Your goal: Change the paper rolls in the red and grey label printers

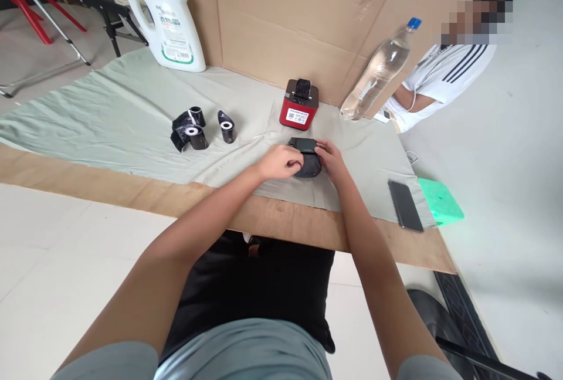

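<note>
A small black device [305, 145], boxy on its far side and rounded on its near side, lies on the cloth near the table's front edge. My left hand [280, 163] is at its left side with the fingers curled in a pinch over it; what is between the fingertips, if anything, is hidden. My right hand [329, 158] grips the right edge, thumb and fingers against the device. Just behind it stands a red and black cube-shaped printer [299, 104] with a black strip at its top and a white label on its front.
Several black rolls [191, 131] and a single black roll [227, 128] sit to the left. A white detergent jug [169, 22], a leaning water bottle [378, 69] and a cardboard panel [281, 16] stand behind. A phone [404, 205] lies right. Another person [457, 69] is beyond the panel.
</note>
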Motion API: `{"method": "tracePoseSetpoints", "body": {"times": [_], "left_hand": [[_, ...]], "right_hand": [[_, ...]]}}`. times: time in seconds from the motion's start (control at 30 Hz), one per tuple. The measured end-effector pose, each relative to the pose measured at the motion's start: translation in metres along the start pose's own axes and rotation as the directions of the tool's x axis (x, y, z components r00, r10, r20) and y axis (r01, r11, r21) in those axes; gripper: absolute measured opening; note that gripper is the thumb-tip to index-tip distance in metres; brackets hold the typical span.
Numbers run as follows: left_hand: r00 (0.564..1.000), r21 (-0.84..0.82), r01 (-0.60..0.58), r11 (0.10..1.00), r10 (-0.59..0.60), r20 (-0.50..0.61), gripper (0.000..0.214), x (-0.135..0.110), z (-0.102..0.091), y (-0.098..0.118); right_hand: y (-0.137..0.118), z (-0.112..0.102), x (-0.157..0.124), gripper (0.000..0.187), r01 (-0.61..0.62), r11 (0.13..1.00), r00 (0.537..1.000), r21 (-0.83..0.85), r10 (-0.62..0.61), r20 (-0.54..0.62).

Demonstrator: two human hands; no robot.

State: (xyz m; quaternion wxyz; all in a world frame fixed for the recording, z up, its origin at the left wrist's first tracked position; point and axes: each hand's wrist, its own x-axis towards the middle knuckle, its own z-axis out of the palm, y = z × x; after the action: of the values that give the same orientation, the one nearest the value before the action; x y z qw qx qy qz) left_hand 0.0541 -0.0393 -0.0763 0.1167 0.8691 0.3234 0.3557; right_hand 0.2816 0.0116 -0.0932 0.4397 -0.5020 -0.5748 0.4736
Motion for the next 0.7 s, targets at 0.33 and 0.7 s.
{"method": "tracePoseSetpoints", "body": {"times": [0.33,0.7], "left_hand": [[0.791,-0.458,0.483,0.746,-0.597,-0.137,0.030,0.011,0.017,-0.023],[0.734,-0.577,0.585,0.570,-0.674,0.078,0.037,0.023,0.013,-0.028]], "right_hand": [[-0.016,0.005,-0.005,0.055,-0.152,0.983,0.988,0.103,0.151,0.019],[-0.025,0.006,-0.004,0.046,-0.206,0.970,0.978,0.132,0.204,0.029]]}}
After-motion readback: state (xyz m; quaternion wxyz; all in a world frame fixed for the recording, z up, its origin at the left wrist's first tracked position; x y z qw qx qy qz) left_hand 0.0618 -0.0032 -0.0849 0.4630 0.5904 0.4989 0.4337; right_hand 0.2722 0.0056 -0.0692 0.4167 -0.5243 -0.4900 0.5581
